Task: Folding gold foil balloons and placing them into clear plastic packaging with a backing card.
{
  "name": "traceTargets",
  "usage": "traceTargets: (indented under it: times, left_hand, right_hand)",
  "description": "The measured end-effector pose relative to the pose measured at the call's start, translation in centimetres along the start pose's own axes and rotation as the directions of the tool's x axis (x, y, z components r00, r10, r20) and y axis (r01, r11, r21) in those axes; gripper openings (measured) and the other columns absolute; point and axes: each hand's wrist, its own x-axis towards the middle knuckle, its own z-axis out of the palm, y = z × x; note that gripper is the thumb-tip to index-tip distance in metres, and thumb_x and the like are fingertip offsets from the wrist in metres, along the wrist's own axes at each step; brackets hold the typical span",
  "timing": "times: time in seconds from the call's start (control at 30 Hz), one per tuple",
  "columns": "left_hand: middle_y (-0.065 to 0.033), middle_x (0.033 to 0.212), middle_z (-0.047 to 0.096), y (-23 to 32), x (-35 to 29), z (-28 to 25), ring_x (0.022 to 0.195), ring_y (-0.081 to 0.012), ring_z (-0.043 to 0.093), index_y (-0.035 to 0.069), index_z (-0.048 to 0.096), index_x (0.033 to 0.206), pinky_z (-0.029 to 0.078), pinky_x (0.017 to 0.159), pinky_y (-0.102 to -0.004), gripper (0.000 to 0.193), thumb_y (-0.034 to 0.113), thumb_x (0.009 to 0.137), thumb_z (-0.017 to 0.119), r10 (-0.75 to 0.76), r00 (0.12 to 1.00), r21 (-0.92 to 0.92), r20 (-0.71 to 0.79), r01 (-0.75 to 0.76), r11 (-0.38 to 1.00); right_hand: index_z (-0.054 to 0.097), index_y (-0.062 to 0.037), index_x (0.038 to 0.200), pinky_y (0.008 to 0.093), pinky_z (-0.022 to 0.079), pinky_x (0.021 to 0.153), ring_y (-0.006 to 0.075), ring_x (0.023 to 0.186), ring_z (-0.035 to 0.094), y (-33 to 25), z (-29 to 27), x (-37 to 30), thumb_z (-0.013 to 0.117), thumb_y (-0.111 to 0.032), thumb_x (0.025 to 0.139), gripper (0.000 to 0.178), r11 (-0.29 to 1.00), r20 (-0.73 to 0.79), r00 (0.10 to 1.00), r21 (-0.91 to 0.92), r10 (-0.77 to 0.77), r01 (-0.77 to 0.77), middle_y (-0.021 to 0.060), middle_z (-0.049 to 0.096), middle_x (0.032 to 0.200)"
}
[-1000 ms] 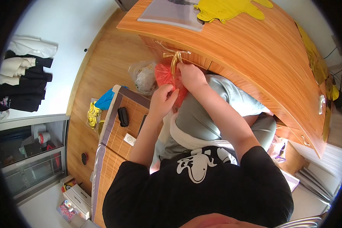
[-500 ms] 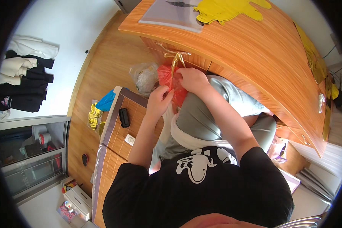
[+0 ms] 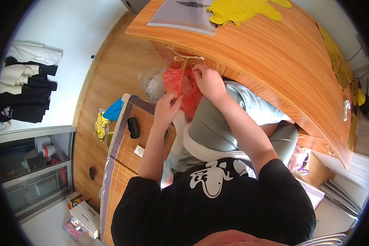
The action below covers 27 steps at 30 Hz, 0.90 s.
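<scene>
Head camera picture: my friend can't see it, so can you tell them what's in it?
A person's bare left hand and bare right hand are at a crinkly red plastic bag, with a thin, shiny gold strip hanging in front of it. A flat yellow shape lies on the brown wood-grain desktop ahead.

Garments [image 3: 26, 98] hang against the white wall [image 3: 71, 78] at left. A black case [image 3: 133, 128] lies on the edged mat [image 3: 121, 184], near a white square item [image 3: 139, 151]. A blue bag [image 3: 114, 110] lies beyond the mat's edge. A grey translucent sheet [image 3: 180, 18] lies flat on the tabletop [image 3: 283, 69].
</scene>
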Motion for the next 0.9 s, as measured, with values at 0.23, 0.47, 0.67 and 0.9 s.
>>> traceTargets:
  times: [0.23,0.47,0.67,0.9]
  left_hand:
    - [-0.0125,0.078,0.064,1.0,1.2,-0.3,0.069,-0.0194,0.059,-0.001,0.067,0.092,0.048,0.066,-0.0319,0.018,0.017,0.094,0.072,0.044,0.997,0.068,-0.068,-0.040,0.997]
    - [-0.0082,0.085,0.067,4.8,1.9,0.6,0.079,-0.0168,0.062,-0.002,0.067,0.093,0.049,0.073,-0.0324,0.021,0.014,0.101,0.056,0.127,0.991,-0.147,0.040,-0.120,0.982]
    - [-0.0089,0.074,0.058,13.9,5.5,5.7,0.068,-0.0179,0.055,0.001,0.065,0.083,0.044,0.064,-0.0318,0.020,0.004,0.095,0.049,0.582,0.813,-0.239,-0.030,-0.571,0.785]
    - [-0.0100,0.071,0.060,23.4,7.0,9.9,0.064,-0.0237,0.055,0.001,0.065,0.077,0.042,0.059,-0.0329,0.021,0.013,0.092,0.056,0.781,0.624,-0.373,0.015,-0.721,0.583]
  right_hand:
    - [0.069,-0.0041,0.109,0.0262,0.047,0.066,0.0099,0.076,0.057,1.3,-7.8,-6.7,0.066,-0.007,0.094,0.015,0.912,-0.006,0.998,0.406,-0.070,0.066,0.0050,0.065,0.096]
    - [0.070,-0.0004,0.106,0.0335,0.051,0.082,0.0254,0.096,0.066,0.9,-26.4,-16.8,0.070,-0.003,0.093,0.013,0.886,0.224,0.953,0.457,-0.201,0.079,0.0104,0.069,0.103]
    - [0.074,-0.0109,0.106,0.0369,0.053,0.076,0.0226,0.088,0.064,-10.7,-43.3,-20.5,0.072,-0.035,0.094,0.027,0.619,-0.284,0.742,0.415,-0.608,0.666,0.0093,0.066,0.094]
    - [0.075,-0.0194,0.099,0.0299,0.052,0.080,0.0098,0.093,0.063,-16.8,-47.1,-18.4,0.071,-0.025,0.094,0.009,0.414,-0.424,0.397,0.057,-0.814,0.908,-0.0034,0.068,0.105]
